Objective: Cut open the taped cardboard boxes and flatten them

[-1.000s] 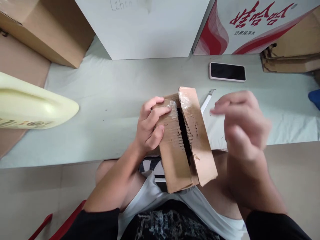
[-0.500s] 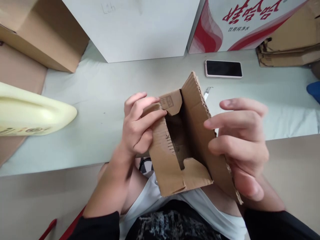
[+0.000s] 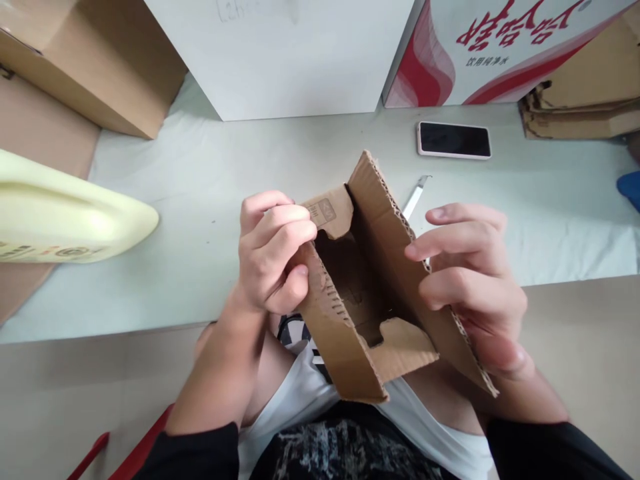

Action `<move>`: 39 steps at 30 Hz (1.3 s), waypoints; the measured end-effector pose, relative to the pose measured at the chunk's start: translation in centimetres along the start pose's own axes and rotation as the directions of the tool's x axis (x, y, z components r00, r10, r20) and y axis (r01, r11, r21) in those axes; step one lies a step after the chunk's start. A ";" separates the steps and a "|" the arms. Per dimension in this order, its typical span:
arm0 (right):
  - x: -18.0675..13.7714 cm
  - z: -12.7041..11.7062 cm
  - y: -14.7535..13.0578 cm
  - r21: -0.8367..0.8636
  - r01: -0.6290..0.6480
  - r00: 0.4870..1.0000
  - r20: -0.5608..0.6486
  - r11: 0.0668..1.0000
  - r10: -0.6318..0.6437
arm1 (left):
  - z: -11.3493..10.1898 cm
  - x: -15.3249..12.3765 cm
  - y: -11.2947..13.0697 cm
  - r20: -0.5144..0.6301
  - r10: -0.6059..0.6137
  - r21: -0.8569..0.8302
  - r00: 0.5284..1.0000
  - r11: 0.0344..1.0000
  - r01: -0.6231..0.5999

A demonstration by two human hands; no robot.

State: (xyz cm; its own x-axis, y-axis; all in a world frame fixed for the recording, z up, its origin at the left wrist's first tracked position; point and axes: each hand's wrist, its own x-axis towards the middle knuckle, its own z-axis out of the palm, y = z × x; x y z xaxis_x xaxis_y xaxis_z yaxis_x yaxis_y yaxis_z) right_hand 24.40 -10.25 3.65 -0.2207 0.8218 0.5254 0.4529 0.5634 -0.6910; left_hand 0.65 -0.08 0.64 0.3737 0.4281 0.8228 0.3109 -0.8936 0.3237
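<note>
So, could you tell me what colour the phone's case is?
Pale pink around a black screen: phone, head view.

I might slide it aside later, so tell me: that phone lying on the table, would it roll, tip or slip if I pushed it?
The phone lies flat, screen up, so it likely won't roll or tip. It looks thin and rigid, so it should move as one stiff piece. The table looks covered in pale cloth, which probably gives some drag, so a push may slide it only a little.

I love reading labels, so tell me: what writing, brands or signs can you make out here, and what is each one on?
Red-and-white carton: large red Chinese characters, seen upside down, with smaller dark characters beneath; too inverted and small to quote.
White box: faint pencilled marks at the top edge, cut off, unreadable.
Small cardboard box flap: a printed symbol mark, too small to read.
Cream plastic object: blurred print, unreadable.
</note>
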 end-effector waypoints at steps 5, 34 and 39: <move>1.5 0.4 -0.6 -0.109 0.157 0.973 -0.156 0.982 -0.173 | 0.1 0.0 0.0 -0.004 -0.001 0.020 1.000 1.000 0.001; 1.1 -0.1 0.3 0.098 0.187 0.954 0.219 0.977 -0.205 | -0.1 1.5 2.7 0.167 -0.115 -0.055 0.979 0.991 0.126; 1.2 0.1 0.3 0.070 0.159 0.957 0.235 0.985 -0.171 | 0.0 1.3 2.5 0.211 -0.120 -0.018 0.970 0.992 0.127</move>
State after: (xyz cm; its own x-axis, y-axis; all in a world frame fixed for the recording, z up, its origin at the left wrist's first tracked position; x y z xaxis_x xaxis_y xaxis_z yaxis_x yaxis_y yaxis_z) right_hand 24.24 -9.07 4.01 -0.4919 0.7097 0.5043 0.3504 0.6916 -0.6315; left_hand 1.93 -1.73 2.46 0.5092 0.5513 0.6608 0.3402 -0.8343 0.4339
